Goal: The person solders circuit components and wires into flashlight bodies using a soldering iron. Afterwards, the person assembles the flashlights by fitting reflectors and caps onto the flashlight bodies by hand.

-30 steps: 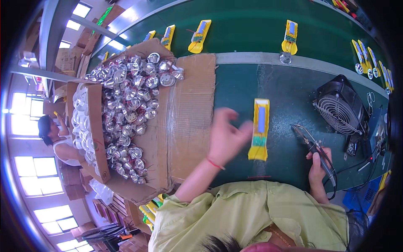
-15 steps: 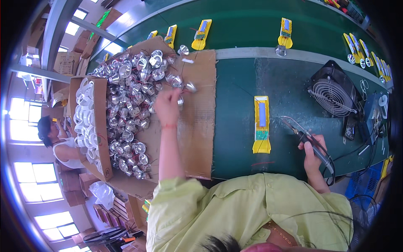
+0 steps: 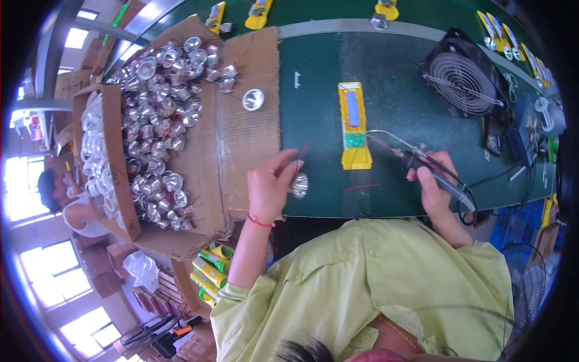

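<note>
My left hand [image 3: 270,187] is closed in a pinch near the table's front edge. From its fingertips hangs a silver lamp reflector [image 3: 300,186] with thin reddish wires. My right hand [image 3: 435,184] grips a soldering iron [image 3: 431,169] with a thin metal tube running along it. The iron's tip points left, close to the green circuit board [image 3: 355,140] in a yellow housing [image 3: 357,160]; whether it touches, I cannot tell. A blue cylindrical cell [image 3: 353,108] lies in that housing above the board. A short red wire [image 3: 362,187] rests below it.
Left, a heap of silver reflectors [image 3: 160,120] covers the cardboard [image 3: 241,175], beside a box of white rings [image 3: 93,142]. One reflector [image 3: 253,99] lies apart. A black fan [image 3: 464,78] stands at the right. More yellow housings [image 3: 496,33] line the far side. Another person [image 3: 72,199] works at far left.
My left hand has come away from the reflector heap toward the front edge, now with a reflector. The soldering iron's tip is nearer the circuit board. The whole view has shifted.
</note>
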Available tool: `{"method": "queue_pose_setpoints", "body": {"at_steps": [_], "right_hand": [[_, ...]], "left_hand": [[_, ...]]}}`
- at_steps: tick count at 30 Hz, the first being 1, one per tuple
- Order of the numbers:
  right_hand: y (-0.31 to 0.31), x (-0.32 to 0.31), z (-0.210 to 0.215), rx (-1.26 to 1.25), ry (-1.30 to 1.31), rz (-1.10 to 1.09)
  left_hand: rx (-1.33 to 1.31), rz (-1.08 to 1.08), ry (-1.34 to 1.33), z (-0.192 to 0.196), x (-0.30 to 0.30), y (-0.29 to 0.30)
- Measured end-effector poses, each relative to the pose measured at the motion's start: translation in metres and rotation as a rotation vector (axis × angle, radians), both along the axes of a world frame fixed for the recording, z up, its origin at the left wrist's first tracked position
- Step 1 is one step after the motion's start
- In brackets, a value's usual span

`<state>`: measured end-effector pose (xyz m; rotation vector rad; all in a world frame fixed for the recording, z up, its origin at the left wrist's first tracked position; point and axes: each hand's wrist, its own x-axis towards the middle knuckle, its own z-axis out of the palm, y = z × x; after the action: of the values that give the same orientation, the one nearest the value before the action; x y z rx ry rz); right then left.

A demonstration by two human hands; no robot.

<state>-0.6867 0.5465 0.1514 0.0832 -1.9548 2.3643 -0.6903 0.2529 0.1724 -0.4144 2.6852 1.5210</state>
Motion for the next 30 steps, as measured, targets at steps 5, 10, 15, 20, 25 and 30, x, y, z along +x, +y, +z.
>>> {"method": "queue_pose_setpoints", "body": {"at_steps": [5,10,15,20,25,30], "right_hand": [[0.003,0.013,-0.009,0.216,-0.004,0.076],[-0.002,0.014,-0.01,0.311,0.005,0.009],[-0.003,0.012,-0.013,0.271,-0.023,-0.003],[-0.005,0.012,-0.019,0.237,-0.049,-0.004],[-0.005,0.012,-0.017,0.251,-0.1,0.031],[-0.005,0.009,-0.006,-0.012,-0.114,-0.038]], "left_hand": [[0.098,-0.05,-0.025,-0.007,0.002,0.045],[0.188,-0.077,-0.135,-0.021,0.001,0.061],[0.055,-0.229,0.002,-0.016,-0.008,0.068],[0.094,-0.208,-0.061,-0.019,-0.01,0.068],[0.109,-0.2,-0.105,-0.017,-0.013,0.069],[0.126,-0.19,-0.102,-0.021,-0.015,0.068]]}}
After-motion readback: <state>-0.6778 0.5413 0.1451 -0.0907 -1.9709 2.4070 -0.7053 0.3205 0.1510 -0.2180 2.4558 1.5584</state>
